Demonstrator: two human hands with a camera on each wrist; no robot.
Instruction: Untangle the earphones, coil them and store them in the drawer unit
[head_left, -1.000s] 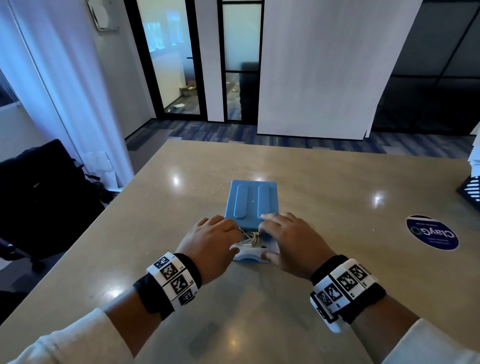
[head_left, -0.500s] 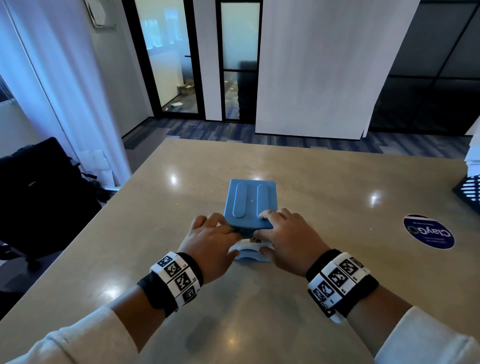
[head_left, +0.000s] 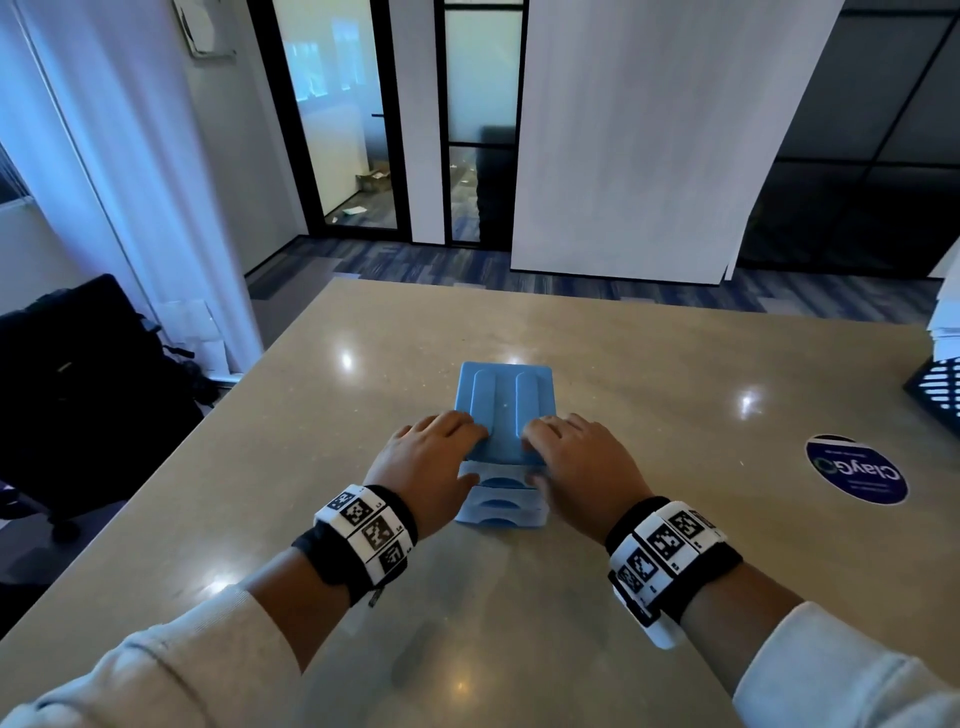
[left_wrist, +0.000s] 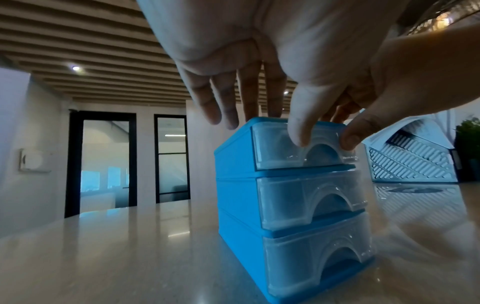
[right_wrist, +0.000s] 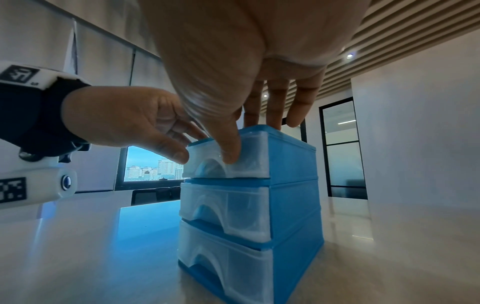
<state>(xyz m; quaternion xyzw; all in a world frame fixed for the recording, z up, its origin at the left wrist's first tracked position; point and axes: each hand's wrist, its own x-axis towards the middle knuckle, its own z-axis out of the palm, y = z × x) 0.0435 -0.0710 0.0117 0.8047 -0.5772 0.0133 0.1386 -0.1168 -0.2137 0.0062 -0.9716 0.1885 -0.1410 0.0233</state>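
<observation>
The blue drawer unit (head_left: 506, 410) (left_wrist: 233, 185) (right_wrist: 293, 185) stands on the beige table (head_left: 649, 374) with three translucent drawers, all pushed in. My left hand (head_left: 426, 462) (left_wrist: 265, 98) lays straight fingers on the unit's top left, and its thumb (left_wrist: 298, 133) presses the top drawer (left_wrist: 275, 152) (right_wrist: 249, 166) front. My right hand (head_left: 582, 462) (right_wrist: 259, 123) mirrors it on the top right, with its thumb (right_wrist: 230, 154) on the same drawer front. The earphones are not visible in any view.
A round dark blue sticker (head_left: 856, 470) lies on the table to the right. A black mesh tray (head_left: 940, 384) (left_wrist: 410, 162) with papers sits at the right edge, beside a plant (left_wrist: 467, 144). A black chair (head_left: 78, 389) stands left of the table.
The top drawer stood pulled out with the white earphones showing in it; both hands pushed it in and slid forward onto the unit's top. It now sits flush.
</observation>
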